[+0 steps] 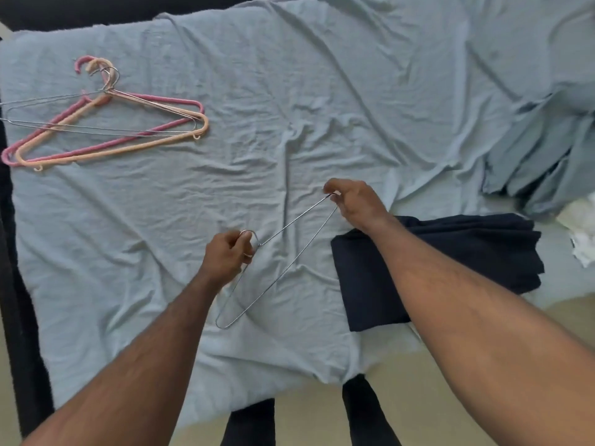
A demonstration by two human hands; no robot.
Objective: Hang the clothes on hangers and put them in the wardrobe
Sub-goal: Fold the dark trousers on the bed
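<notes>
A thin metal wire hanger (pixel 283 252) is held just above the wrinkled pale blue sheet (pixel 289 107) of the bed. My left hand (pixel 227 254) grips its hook and neck. My right hand (pixel 355 201) pinches one shoulder end of the wire. A folded dark navy garment (pixel 467 249) lies on the sheet under my right forearm, to the right of the hanger. The hanger's other shoulder end rests low, near the bed's front edge.
A pile of hangers (pixel 106 123) lies at the far left: one pink, one peach, and thin wire ones. Bunched blue fabric (pixel 541 156) and something white (pixel 582 236) sit at the right edge. The beige floor (pixel 434 397) and my dark-clad legs (pixel 251 423) show below.
</notes>
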